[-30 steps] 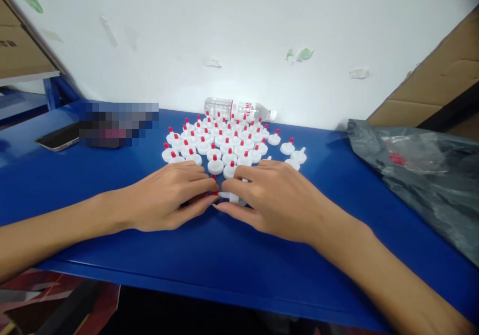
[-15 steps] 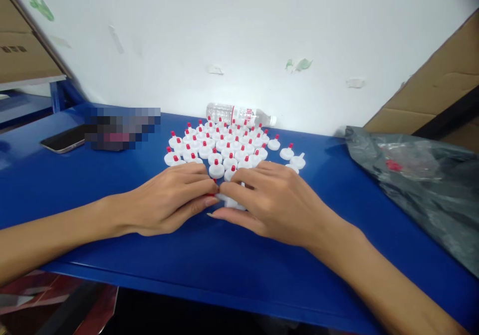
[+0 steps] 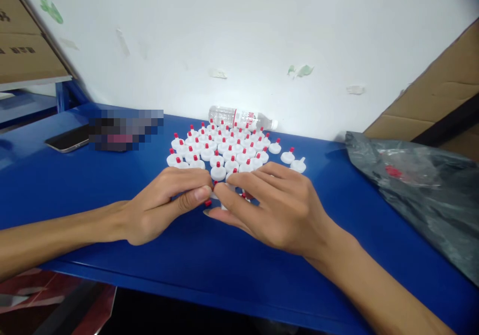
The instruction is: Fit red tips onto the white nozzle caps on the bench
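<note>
My left hand (image 3: pixel 170 200) is closed, thumb and forefinger pinched at the tip of a white nozzle cap (image 3: pixel 214 195); what lies between them is hidden. My right hand (image 3: pixel 273 205) curls around that cap from the right, and its fingers cover most of it. Just below the left thumb shows a small red tip cap (image 3: pixel 208 203). Behind both hands stand several white nozzle caps (image 3: pixel 217 172) with red tips, grouped closely on the blue table (image 3: pixel 209 265). One white nozzle cap without a red tip (image 3: pixel 298 165) sits at the right of the group.
A clear plastic bottle (image 3: pixel 241 118) lies against the white wall behind the caps. At the left is a dark phone (image 3: pixel 69 138) beside a blurred-out item. A grey plastic bag (image 3: pixel 422 205), with a clear bag of red pieces (image 3: pixel 393 171) on it, covers the right side.
My left hand has turned, its thumb now on top against the forefinger. A red tip cap shows more plainly beneath it. My right hand stays around the nozzle cap. The view has shifted slightly.
</note>
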Motion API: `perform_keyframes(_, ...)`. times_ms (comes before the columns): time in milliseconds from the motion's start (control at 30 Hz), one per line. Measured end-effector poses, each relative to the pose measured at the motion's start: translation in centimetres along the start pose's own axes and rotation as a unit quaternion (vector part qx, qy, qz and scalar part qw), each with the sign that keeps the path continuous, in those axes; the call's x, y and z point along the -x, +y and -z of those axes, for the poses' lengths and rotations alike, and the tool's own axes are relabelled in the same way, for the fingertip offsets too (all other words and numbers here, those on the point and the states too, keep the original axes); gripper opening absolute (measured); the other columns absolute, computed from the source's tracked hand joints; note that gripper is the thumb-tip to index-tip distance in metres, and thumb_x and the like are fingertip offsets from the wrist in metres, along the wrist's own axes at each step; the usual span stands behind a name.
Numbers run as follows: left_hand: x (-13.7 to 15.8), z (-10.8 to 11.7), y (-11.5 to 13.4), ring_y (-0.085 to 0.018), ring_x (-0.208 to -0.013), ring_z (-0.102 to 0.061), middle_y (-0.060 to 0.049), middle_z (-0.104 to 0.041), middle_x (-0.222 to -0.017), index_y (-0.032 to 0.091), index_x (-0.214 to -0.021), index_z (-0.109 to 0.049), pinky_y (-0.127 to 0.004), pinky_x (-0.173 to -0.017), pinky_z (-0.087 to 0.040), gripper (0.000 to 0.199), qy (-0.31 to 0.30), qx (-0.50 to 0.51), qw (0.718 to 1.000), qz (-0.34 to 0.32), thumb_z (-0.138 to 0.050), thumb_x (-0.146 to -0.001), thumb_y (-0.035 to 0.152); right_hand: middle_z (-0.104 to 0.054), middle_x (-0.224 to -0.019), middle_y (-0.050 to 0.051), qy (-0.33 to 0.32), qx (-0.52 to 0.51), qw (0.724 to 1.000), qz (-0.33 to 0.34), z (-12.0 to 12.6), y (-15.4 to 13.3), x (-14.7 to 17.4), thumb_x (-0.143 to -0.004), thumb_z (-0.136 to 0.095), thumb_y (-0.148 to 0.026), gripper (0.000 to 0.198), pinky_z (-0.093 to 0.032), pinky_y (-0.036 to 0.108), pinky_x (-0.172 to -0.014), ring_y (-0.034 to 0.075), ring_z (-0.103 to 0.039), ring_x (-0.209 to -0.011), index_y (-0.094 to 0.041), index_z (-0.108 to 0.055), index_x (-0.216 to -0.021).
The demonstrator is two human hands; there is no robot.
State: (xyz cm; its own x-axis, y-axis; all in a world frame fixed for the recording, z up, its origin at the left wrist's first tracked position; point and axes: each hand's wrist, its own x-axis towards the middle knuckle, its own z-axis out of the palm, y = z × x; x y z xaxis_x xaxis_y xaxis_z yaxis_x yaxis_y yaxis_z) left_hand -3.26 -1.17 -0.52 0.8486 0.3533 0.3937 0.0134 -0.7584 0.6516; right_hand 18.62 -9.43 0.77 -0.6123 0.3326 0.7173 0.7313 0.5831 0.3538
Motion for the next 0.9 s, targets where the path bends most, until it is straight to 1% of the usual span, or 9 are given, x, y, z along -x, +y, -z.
perform_keyframes(67,0.1,-0.4,0.2,-0.011,-0.061,-0.039,0.003,-0.042,-0.068,0.018,-0.073,-0.046,-0.025,-0.057,-0.034,0.039,0.011,0.050,0.997,0.058,-0.042,-0.110,0.033,-0.075,-0.082,-0.001,0.001,0.028,1.000,0.001,0.1,-0.2,0.0,-0.103,-0.063,-0.032,0.021,-0.038,0.032,-0.058,0.010,-0.056,-0.059,-0.019,-0.076,-0.092)
perform_keyframes(167,0.0,-0.7,0.4,-0.011,-0.056,-0.030,0.003,-0.035,-0.065,0.019,-0.070,-0.040,-0.026,-0.050,-0.027,0.043,0.026,0.135,0.982,0.132,-0.042,-0.109,0.039,-0.078,-0.091,-0.001,0.005,0.057,0.998,0.007,0.5,-0.1,0.1,-0.101,-0.063,-0.025,0.015,-0.039,0.032,-0.059,0.011,-0.057,-0.062,-0.022,-0.076,-0.096)
perform_keyframes(267,-0.2,-0.3,0.3,-0.012,-0.055,-0.027,0.004,-0.029,-0.061,0.021,-0.068,-0.035,-0.027,-0.049,-0.025,0.044,0.056,0.189,0.968,0.154,-0.040,-0.109,0.038,-0.079,-0.103,-0.001,0.016,0.080,0.997,0.004,1.4,0.9,0.5,-0.101,-0.061,-0.019,0.016,-0.042,0.032,-0.062,0.011,-0.060,-0.066,-0.025,-0.075,-0.098)
perform_keyframes(333,-0.4,0.2,-0.1,-0.014,-0.057,-0.030,0.003,-0.030,-0.058,0.021,-0.067,-0.035,-0.029,-0.053,-0.027,0.044,0.096,0.170,0.971,0.137,-0.039,-0.108,0.036,-0.079,-0.105,0.001,0.010,0.111,0.994,-0.023,1.9,1.8,0.8,-0.100,-0.065,-0.020,0.012,-0.043,0.032,-0.065,0.012,-0.061,-0.071,-0.026,-0.074,-0.104)
perform_keyframes(433,-0.4,0.8,-0.9,-0.013,-0.056,-0.032,0.003,-0.035,-0.059,0.020,-0.066,-0.037,-0.030,-0.055,-0.027,0.044,0.129,0.091,0.982,0.107,-0.039,-0.109,0.033,-0.077,-0.110,0.004,0.005,0.149,0.985,-0.083,2.2,2.8,1.1,-0.098,-0.067,-0.023,0.012,-0.042,0.032,-0.064,0.014,-0.063,-0.072,-0.027,-0.072,-0.108)
perform_keyframes(533,-0.4,0.7,-1.4,-0.013,-0.062,-0.043,0.001,-0.048,-0.066,0.019,-0.070,-0.049,-0.029,-0.061,-0.035,0.041,0.089,-0.025,0.993,0.068,-0.039,-0.109,0.028,-0.078,-0.112,0.003,-0.013,0.155,0.981,-0.118,1.7,2.9,1.1,-0.099,-0.065,-0.022,0.008,-0.042,0.032,-0.065,0.014,-0.064,-0.072,-0.026,-0.071,-0.104)
perform_keyframes(633,-0.4,0.2,-1.5,-0.015,-0.074,-0.050,0.000,-0.059,-0.077,0.018,-0.082,-0.058,-0.029,-0.072,-0.041,0.028,0.038,-0.121,0.992,-0.008,-0.044,-0.106,0.020,-0.078,-0.116,0.002,-0.046,0.129,0.982,-0.130,0.8,2.6,1.2,-0.101,-0.061,-0.022,0.010,-0.044,0.031,-0.071,0.015,-0.069,-0.081,-0.024,-0.070,-0.106)
perform_keyframes(733,-0.4,-0.1,-1.3,-0.016,-0.078,-0.050,-0.002,-0.061,-0.083,0.017,-0.093,-0.061,-0.031,-0.077,-0.042,0.017,0.007,-0.164,0.985,-0.052,-0.048,-0.103,0.014,-0.078,-0.114,0.001,-0.084,0.097,0.979,-0.156,0.1,2.4,1.4,-0.101,-0.061,-0.022,0.010,-0.043,0.032,-0.073,0.016,-0.069,-0.083,-0.022,-0.069,-0.107)
perform_keyframes(900,-0.3,-0.2,-1.2,-0.018,-0.082,-0.050,-0.004,-0.062,-0.087,0.017,-0.098,-0.062,-0.033,-0.079,-0.043,0.012,-0.011,-0.180,0.982,-0.059,-0.050,-0.100,0.013,-0.077,-0.098,0.002,-0.190,0.063,0.956,-0.217,-0.4,2.8,1.9,-0.099,-0.061,-0.023,0.006,-0.038,0.033,-0.071,0.018,-0.068,-0.077,-0.021,-0.067,-0.100)
